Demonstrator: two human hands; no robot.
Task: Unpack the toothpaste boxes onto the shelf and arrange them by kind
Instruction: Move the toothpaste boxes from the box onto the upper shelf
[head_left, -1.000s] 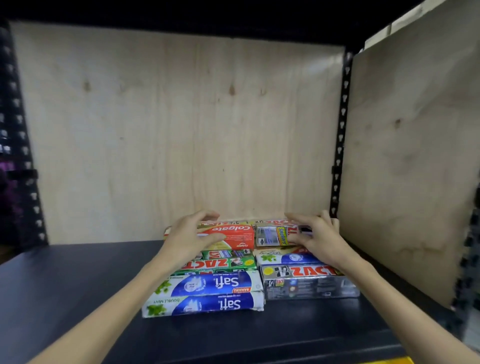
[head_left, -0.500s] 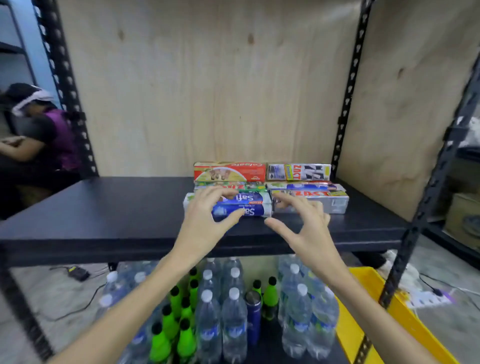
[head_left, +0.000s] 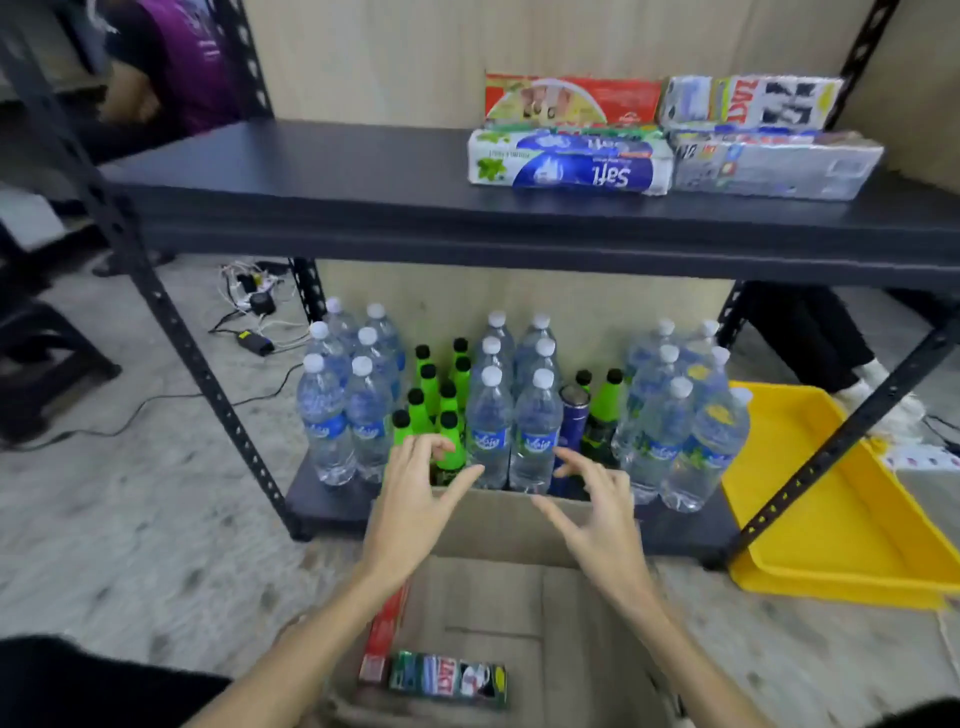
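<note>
Both hands empty, fingers spread: left hand (head_left: 415, 499), right hand (head_left: 597, 506) hover above carton (head_left: 519, 613). Next boxes lie below, nearer left wrist: Zact box (head_left: 448, 678) long axis left-right, red box (head_left: 384, 639) prob. on edge. Sorted boxes (head_left: 569, 165) on shelf (head_left: 311, 176). Bottles (head_left: 535, 415) behind, clear of reach.

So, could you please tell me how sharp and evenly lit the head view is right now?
Head view: motion blur smears the whole frame, worst on the bottles and both hands, left and right; the Safi box print stays readable; wide-angle distortion bows the shelf; lighting is even, dimmer at the lower corners.
</note>
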